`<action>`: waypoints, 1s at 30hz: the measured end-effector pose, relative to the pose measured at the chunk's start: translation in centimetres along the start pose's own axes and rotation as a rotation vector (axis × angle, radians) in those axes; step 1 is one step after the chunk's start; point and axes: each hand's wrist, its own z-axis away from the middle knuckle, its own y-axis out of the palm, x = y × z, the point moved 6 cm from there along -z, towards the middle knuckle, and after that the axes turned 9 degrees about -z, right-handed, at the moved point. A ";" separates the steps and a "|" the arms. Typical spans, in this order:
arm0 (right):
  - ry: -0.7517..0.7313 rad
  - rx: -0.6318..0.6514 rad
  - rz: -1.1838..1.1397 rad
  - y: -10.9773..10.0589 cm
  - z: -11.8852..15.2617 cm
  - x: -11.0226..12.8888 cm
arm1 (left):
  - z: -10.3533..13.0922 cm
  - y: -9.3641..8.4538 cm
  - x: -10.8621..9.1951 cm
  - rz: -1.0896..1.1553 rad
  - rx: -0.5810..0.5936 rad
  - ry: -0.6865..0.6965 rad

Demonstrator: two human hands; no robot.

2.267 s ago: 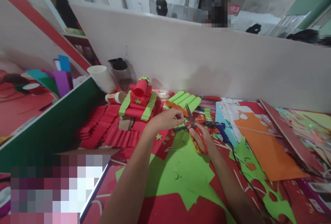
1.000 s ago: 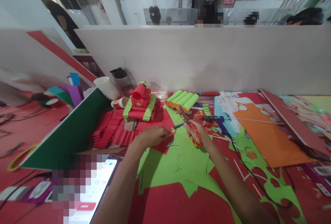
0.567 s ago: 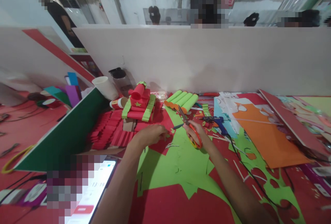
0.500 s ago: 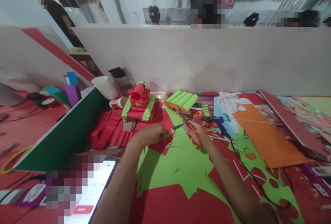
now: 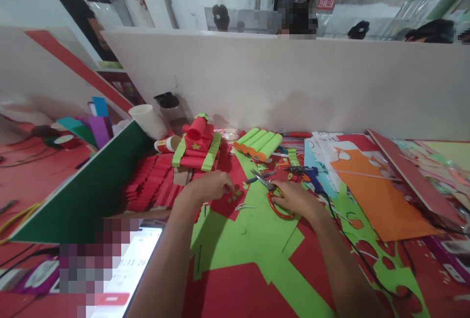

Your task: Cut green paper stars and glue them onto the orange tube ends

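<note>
My right hand is closed around the orange-handled scissors, whose blades point up and left over the green paper. My left hand hangs above a piece of red paper, its fingers curled together; what they hold, if anything, is too small to make out. Tiny green stars lie on the red paper just below it. Behind my left hand stands a red paper model with green strips and a star. Green rolls with orange ends lie side by side behind the scissors.
A blue glue gun with a black cord lies at the right, near orange paper. Pleated red paper, a white cup and a green board are at the left. A phone is at the lower left.
The scissors have moved down and their blades now point further left. My right hand has shifted slightly right. My left hand is slightly higher and further left.
</note>
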 end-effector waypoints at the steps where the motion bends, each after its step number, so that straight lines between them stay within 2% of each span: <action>1: 0.005 0.007 0.011 0.1 0.0 0.1 | 0.1 -0.6 -0.2 0.007 -0.008 0.015; 5: 0.041 0.025 0.032 0.3 -0.2 0.3 | 0.6 -4.4 -0.8 0.058 -0.109 0.025; 9: 0.048 -0.008 0.043 -0.3 -0.1 0.9 | 1.4 -8.7 -1.7 -0.004 -0.247 0.012; 11: -0.023 -0.041 0.021 -0.4 0.1 2.4 | 1.9 -10.4 -2.4 -0.033 -0.300 0.034; 13: -0.152 -0.018 -0.060 0.1 0.2 4.9 | 2.3 -11.5 -3.1 -0.047 -0.338 0.048; 15: -0.291 0.081 -0.173 1.6 0.3 8.1 | 2.6 -12.1 -3.7 -0.051 -0.358 0.076; 18: -0.399 0.247 -0.329 5.0 -0.2 12.2 | 3.0 -12.5 -4.5 -0.050 -0.375 0.105; 20: -0.407 0.342 -0.408 7.5 -0.9 14.2 | 3.0 -12.7 -4.7 -0.055 -0.385 0.098; 24: -0.384 0.436 -0.530 11.6 -2.1 16.5 | 3.1 -13.0 -4.8 -0.067 -0.408 0.091; 27: -0.355 0.441 -0.605 12.1 -2.3 16.6 | 3.4 -13.4 -4.8 -0.069 -0.420 0.082; 30: -0.323 0.349 -0.698 9.4 -1.8 14.8 | 4.2 -14.1 -4.6 -0.076 -0.449 0.020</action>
